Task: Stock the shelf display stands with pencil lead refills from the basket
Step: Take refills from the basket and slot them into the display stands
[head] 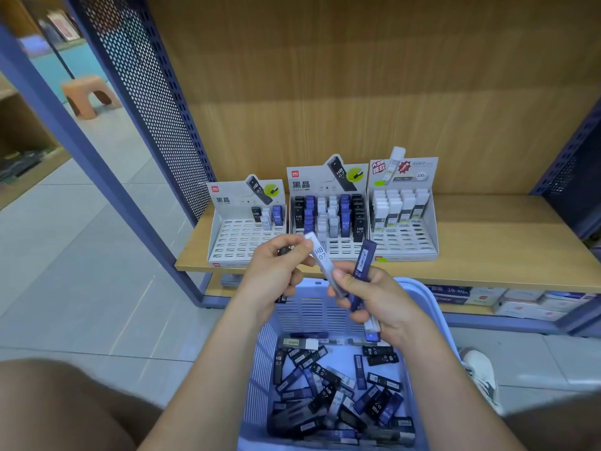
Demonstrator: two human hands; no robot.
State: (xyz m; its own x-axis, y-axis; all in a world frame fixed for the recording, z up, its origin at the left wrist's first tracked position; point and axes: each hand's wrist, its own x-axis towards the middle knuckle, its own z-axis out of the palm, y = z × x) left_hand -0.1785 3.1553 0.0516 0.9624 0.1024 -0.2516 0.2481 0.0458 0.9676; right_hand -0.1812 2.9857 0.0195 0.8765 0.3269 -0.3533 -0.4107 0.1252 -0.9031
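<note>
From my end: L hand [276, 265] and R hand [374, 297] are up over the far rim of the basket [419, 294], just on the near side of the shelf [487, 242]. A pale refill [320, 258] marked HB 0.7 runs between them: L thumb and fingers pinch its top end, R thumb presses on its lower end. R fingers are also curled round a blue refill [362, 265], w/ another end poking out below the palm. Something dark sticks out of the L fist, prob another refill, can't tell for sure

Progress, as I judge it: early to mid. On the shelf the left stand [237, 239] has only a few pcs in its far right corner, other slots bare. The middle stand [344, 247] is mostly full, near rows open. The right stand [403, 239] has its far rows filled w/ white-capped ones, near half open. The loose refills [335, 395] in the basket bottom make a big heap, mostly black and blue, so plenty left to place; the left stand needs the most
</note>
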